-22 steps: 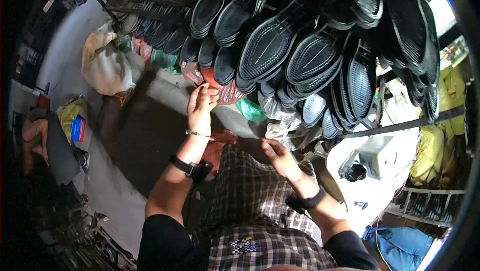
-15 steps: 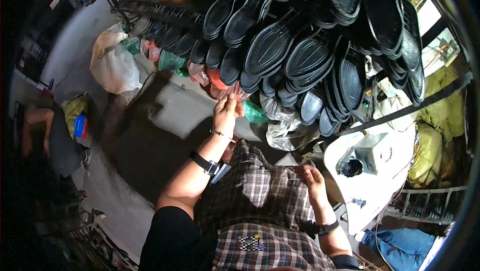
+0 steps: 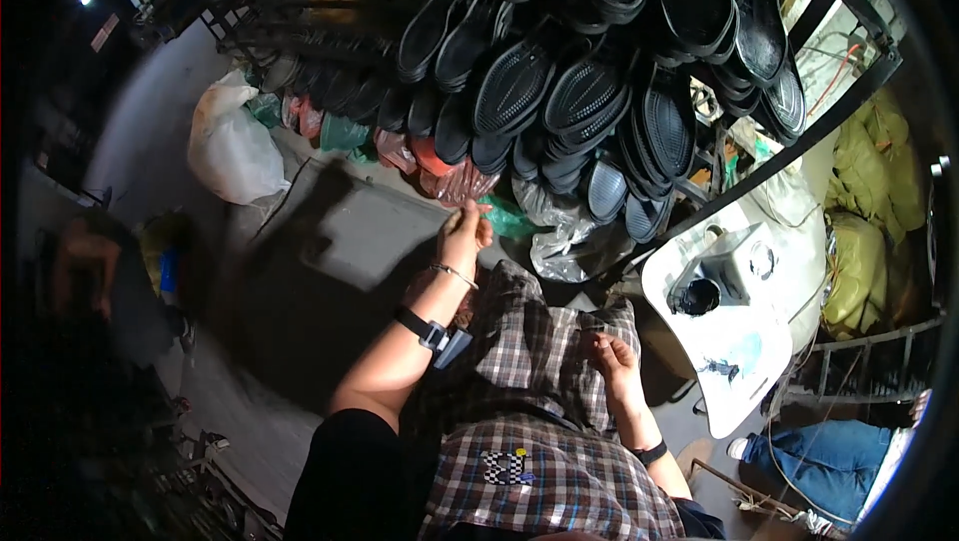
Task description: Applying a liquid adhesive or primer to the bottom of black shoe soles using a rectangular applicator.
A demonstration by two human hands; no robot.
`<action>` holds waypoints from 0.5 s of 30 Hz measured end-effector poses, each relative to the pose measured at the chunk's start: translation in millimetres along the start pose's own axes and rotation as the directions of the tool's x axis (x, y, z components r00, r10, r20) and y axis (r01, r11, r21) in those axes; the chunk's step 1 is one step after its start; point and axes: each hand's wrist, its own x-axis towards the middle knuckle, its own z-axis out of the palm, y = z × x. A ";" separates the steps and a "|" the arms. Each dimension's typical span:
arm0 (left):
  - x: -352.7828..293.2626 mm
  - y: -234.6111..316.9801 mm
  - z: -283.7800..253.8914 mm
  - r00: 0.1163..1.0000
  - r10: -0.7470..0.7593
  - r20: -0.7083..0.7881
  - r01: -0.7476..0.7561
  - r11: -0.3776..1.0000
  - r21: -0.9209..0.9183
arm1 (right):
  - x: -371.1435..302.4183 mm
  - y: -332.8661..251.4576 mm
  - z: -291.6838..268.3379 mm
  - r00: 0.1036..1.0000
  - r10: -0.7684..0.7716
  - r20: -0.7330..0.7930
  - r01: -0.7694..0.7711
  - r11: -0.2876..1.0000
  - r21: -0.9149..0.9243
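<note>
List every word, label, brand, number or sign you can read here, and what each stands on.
No text is legible.
Pale rectangle, upper left: too small and blurred to read.
Dark mark on the white tabletop: no readable letters.
Checkered patch on the plaid garment: no readable letters.

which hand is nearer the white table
Right: the right hand is left of the white table, apart from it, over the checked apron. The left hand is farther left.
</note>
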 end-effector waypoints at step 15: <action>-33.4 31.8 22.2 0.995 0.076 -0.066 -0.069 0.993 0.100 | -3.2 -19.1 19.5 0.995 -0.082 0.060 0.081 0.996 0.030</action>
